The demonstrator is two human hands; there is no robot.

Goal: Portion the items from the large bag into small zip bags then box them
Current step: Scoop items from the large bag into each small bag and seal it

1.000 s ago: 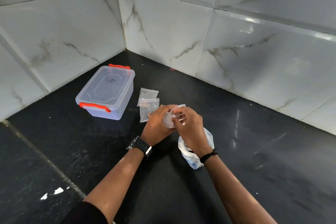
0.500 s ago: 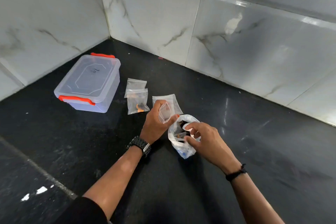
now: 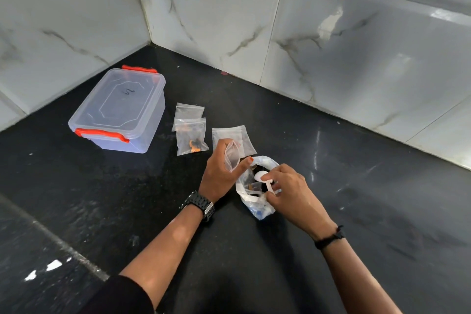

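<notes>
Nearest, two bare forearms reached forward over the black stone counter (image 3: 356, 160); the left wrist wore a dark watch (image 3: 201, 204), the right wrist a thin black band (image 3: 330, 238); just beyond them the right hand (image 3: 290, 192) pinched the handle of a small white spoon (image 3: 263, 178) between thumb and fingertips, its bowl over the open mouth of the large bag (image 3: 251, 195); that bag, of thin white plastic, sat crumpled on the counter between the two hands, with dark and orange bits showing inside; the left hand (image 3: 219, 176) gripped a small empty zip bag (image 3: 232, 155), fingers and thumb curled round it, holding it upright just beside the large bag's mouth; behind the left hand another empty zip bag (image 3: 238, 135) lay flat on the counter, partly hidden by the fingers; to its left lay a filled zip bag (image 3: 191, 137) with dark and orange pieces in it, and touching its far edge a further zip bag (image 3: 189, 112), whose contents I could not make out; further left stood the clear plastic box (image 3: 122, 109), lid on, with red latches at its near and far ends; behind everything, pale marble-patterned wall tiles (image 3: 216, 7) met in a corner.
</notes>
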